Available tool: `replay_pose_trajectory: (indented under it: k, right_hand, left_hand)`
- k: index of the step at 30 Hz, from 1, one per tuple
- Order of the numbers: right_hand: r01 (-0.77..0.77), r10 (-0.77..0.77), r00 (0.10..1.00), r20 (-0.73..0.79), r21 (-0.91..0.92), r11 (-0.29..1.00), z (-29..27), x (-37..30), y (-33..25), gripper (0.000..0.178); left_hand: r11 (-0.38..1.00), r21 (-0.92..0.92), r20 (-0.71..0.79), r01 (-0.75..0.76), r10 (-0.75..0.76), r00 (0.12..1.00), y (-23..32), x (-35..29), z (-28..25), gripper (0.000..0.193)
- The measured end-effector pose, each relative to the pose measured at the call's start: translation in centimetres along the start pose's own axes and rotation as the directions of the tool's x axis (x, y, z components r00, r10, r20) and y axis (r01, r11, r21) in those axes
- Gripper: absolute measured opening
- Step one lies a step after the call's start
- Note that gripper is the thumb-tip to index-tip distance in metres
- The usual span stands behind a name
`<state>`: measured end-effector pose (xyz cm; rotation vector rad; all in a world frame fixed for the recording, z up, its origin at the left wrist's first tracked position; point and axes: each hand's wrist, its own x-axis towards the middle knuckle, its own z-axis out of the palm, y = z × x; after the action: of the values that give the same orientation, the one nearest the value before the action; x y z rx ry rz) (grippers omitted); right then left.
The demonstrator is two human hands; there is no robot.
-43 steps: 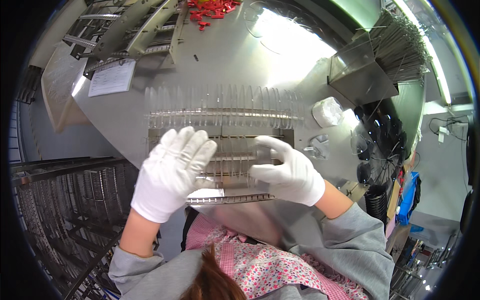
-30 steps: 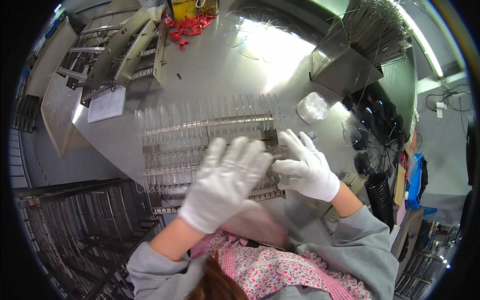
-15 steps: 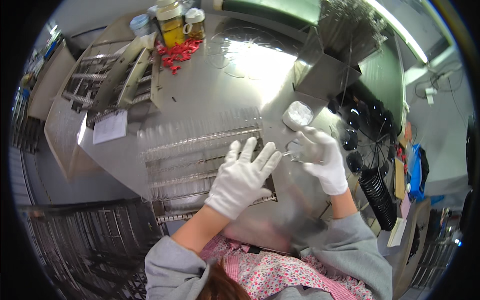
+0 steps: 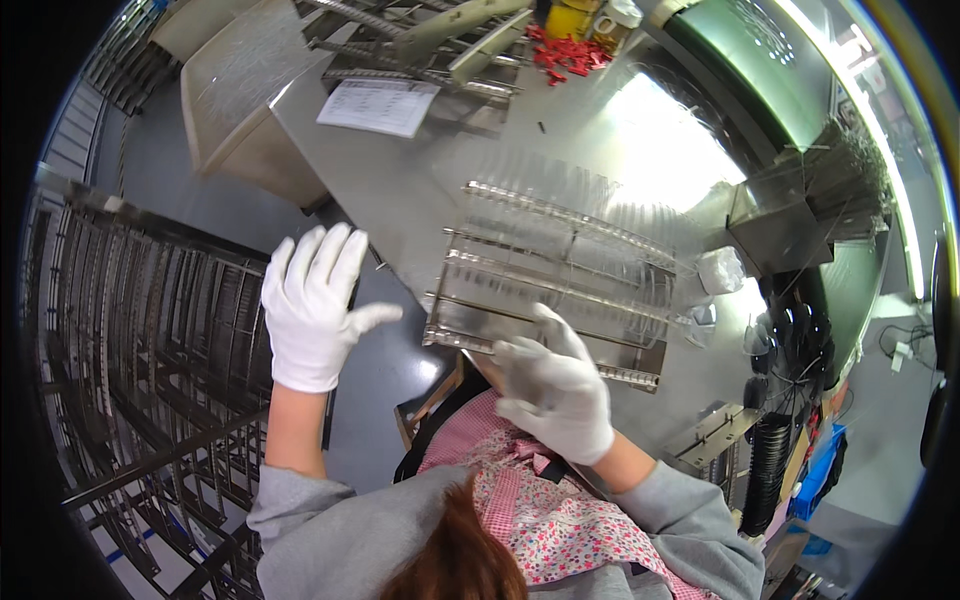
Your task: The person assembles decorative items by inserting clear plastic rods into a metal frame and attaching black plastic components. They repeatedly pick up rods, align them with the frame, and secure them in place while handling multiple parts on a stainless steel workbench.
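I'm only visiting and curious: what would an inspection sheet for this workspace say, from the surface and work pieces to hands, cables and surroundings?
Surface: shiny metal table, with bright glare toward the far side.
Job's things: slotted metal frame on the table, bearing thin clear pieces; their count is unclear.
Clutter: red clips, a paper sheet, a metal box and dark lens-like pieces.
Hands: both white-gloved; left hand spread beyond the table's left edge, nothing seen in it; right hand blurred near the frame's near side, grip unclear.
Cables: thin dark cable by the right-hand wall.
Surroundings: metal racking at left, blue bin at right.
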<state>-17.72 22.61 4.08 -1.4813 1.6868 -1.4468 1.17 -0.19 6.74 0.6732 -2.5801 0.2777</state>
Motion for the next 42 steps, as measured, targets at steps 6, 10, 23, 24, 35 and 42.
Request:
replay_pose_trajectory:
  k: [6,10,23,24,35,42]
  right_hand:
    - [0.06,-0.048,0.991,0.124,-0.099,0.993,5.3,4.3,-0.3,0.031]
    - [0.256,-0.164,0.942,0.292,-0.311,0.915,6.3,6.1,-2.0,0.027]
    - [0.168,-0.096,0.986,0.138,-0.762,0.625,-3.8,0.9,-3.1,0.038]
    - [0.083,-0.031,0.996,0.08,-0.809,0.581,-6.4,0.3,-3.1,0.038]
    - [-0.127,0.095,0.992,-0.085,-0.68,0.722,-15.2,-5.8,0.9,0.065]
    - [-0.845,0.395,0.498,-0.772,-0.534,0.022,-31.5,-6.0,5.0,0.012]
  left_hand:
    - [0.926,-0.365,0.272,0.097,0.006,0.962,3.1,-6.1,2.1,0.08]
    - [0.923,-0.367,0.119,0.117,-0.079,0.99,4.9,-6.0,4.7,0.056]
    - [0.777,-0.543,-0.066,-0.317,0.337,0.939,6.0,-1.9,1.3,0.085]
    - [0.782,-0.53,0.074,-0.329,0.429,0.901,6.3,-1.1,1.1,0.078]
    - [0.854,-0.341,-0.007,-0.392,0.415,0.91,6.2,1.0,-1.7,0.103]
    - [0.655,-0.642,0.102,-0.398,0.588,0.803,18.2,13.1,-0.1,0.104]
